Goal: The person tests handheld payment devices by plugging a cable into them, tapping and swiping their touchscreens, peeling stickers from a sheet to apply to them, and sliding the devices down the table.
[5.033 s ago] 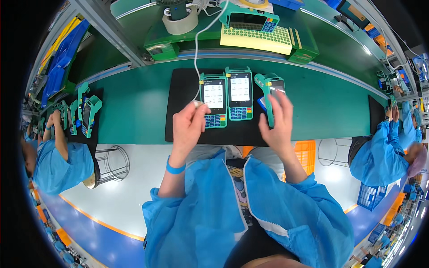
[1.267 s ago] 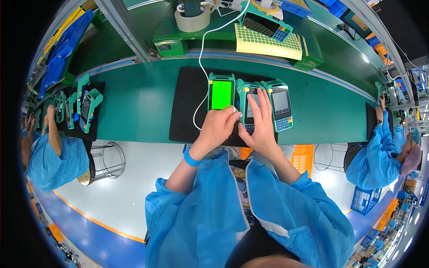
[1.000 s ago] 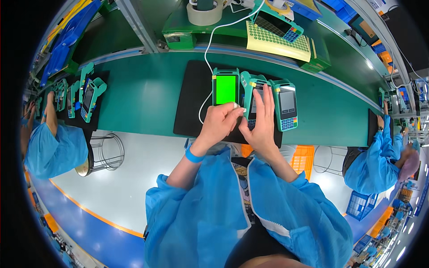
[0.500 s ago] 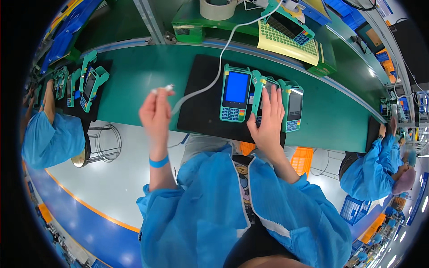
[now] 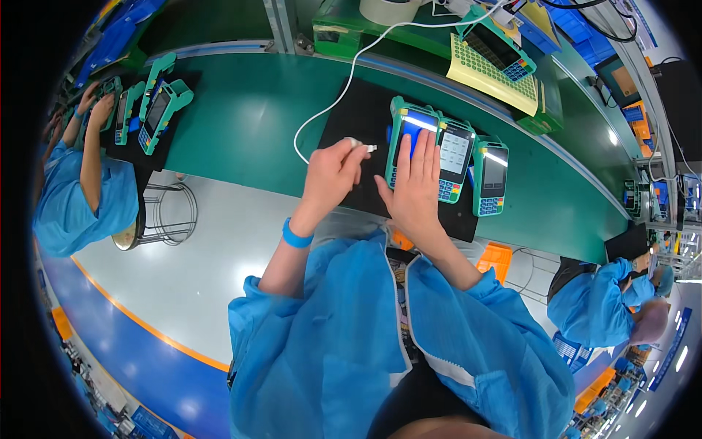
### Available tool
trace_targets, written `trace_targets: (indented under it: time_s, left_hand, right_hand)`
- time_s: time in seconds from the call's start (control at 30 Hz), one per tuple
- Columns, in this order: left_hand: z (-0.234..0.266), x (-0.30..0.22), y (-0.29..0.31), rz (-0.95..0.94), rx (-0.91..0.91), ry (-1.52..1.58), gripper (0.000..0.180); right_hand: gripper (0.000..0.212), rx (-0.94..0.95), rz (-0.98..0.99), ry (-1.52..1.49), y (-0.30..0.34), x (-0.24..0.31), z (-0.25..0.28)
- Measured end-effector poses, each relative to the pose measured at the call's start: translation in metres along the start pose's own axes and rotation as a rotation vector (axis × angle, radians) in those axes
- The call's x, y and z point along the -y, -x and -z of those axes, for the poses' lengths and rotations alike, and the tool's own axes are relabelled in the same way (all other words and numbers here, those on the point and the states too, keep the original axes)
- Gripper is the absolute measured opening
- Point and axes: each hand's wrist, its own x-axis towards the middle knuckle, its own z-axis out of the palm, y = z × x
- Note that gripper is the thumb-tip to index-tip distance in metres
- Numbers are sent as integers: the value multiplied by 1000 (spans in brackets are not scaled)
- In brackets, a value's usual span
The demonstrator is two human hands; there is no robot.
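My left hand (image 5: pixel 330 175) pinches the white plug (image 5: pixel 370 148) of a cable (image 5: pixel 330 107), its metal tip pointing right, a little apart from the nearest payment terminal. That green terminal (image 5: pixel 420 118) has a blue screen and is partly hidden under my right hand (image 5: pixel 414 186), whose fingers lie stretched out flat across it. Close against its right side is a second terminal (image 5: pixel 455 152) showing a pale screen with icons. A third terminal (image 5: pixel 491 175), its screen dark with a glare streak, sits farther right.
A black mat (image 5: pixel 365 110) lies under the terminals on the green bench (image 5: pixel 241 132). Behind, a shelf carries another terminal (image 5: pixel 493 47), a yellow dotted sheet (image 5: pixel 490 77) and a tape roll (image 5: pixel 387 9). At left, a co-worker in blue (image 5: pixel 80 197) sits near more terminals (image 5: pixel 157 113).
My left hand has moved right with the plug, toward the terminals. My right hand has shifted from the middle terminal to the left one, which now stands closer to the middle one.
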Motion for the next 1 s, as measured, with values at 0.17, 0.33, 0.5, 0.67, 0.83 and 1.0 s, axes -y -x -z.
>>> trace_targets:
  time_s: [0.17,0.33,0.5,0.67,0.83,1.0]
  left_hand:
    - [-13,0,-14,62,193,149,28]
    - [-11,-5,-22,68,230,92,29]
    - [-17,-7,-26,58,290,37,29]
    - [-21,7,-26,75,298,77,28]
    - [-13,-1,-24,0,260,21,27]
    - [-17,5,-24,-30,264,21,25]
  right_hand:
    - [93,-12,-31,-38,3,0,1]
    - [91,2,-19,-25,3,-2,5]
    - [90,20,-10,3,2,-2,7]
    - [78,33,34,27,0,-10,8]
    - [25,-9,-84,-271,-55,-53,58]
    - [23,-203,-59,-292,-126,-131,50]
